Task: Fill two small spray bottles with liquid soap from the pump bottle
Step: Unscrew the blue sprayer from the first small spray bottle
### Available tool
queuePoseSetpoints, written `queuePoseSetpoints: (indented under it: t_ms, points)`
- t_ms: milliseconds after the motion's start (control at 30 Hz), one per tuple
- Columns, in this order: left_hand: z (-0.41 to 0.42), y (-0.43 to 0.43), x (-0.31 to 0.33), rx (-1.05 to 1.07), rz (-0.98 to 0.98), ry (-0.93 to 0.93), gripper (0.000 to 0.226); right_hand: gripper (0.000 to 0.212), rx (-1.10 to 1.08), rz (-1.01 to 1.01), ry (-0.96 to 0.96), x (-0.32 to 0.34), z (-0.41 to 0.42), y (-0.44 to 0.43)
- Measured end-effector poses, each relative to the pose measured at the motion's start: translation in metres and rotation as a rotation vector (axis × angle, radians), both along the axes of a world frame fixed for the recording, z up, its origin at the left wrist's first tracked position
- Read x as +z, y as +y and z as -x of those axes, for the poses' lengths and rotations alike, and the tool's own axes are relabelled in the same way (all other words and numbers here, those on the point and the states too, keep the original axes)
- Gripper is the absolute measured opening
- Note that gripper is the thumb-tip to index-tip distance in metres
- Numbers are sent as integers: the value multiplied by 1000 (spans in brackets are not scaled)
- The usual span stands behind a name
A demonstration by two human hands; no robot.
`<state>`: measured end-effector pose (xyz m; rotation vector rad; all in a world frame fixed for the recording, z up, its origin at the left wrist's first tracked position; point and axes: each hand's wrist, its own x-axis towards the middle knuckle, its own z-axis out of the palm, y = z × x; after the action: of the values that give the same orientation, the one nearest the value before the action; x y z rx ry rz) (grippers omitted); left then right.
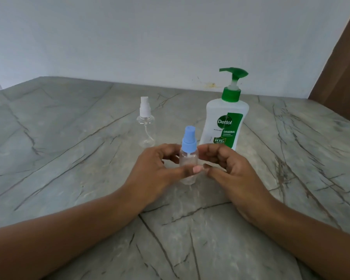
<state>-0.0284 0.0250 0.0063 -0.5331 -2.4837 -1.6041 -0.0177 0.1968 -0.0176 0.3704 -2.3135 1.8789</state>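
Both hands were closed around one bottle: my left hand [160, 166] gripped the blue-capped spray bottle [188, 158] with the thumb across its clear body and the fingers curled behind, while my right hand [228, 170] curled in from the other side, fingertips pinching its right flank. It stood upright between them, near the middle of the bench [69, 138]. I counted two small spray bottles in all; the second, the white-capped spray bottle [146, 122], stood alone farther back to the left. One pump bottle [224, 120], white with a green pump, stood just behind my right hand. Both forearms reached in low over the bench.
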Motion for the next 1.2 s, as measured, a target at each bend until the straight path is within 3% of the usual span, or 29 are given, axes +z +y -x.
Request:
queuePoseSetpoints:
  t_ms: [233,333,900,1100,1200]
  points:
    - [-6,4,4,-15,-31,-19,33,33,-42,-75,185,18,-2,-6]
    - [-6,4,5,-7,-4,-24,26,38,-32,-114,177,28,-2,-12]
    - [-5,3,5,-9,37,-28,39,22,-79,-128,235,35,11,-18]
    - [-6,3,6,-25,45,-30,30,23,44,-203,254,34,15,-10]
    - [-6,3,6,-32,23,-56,28,38,288,-248,97,46,22,4]
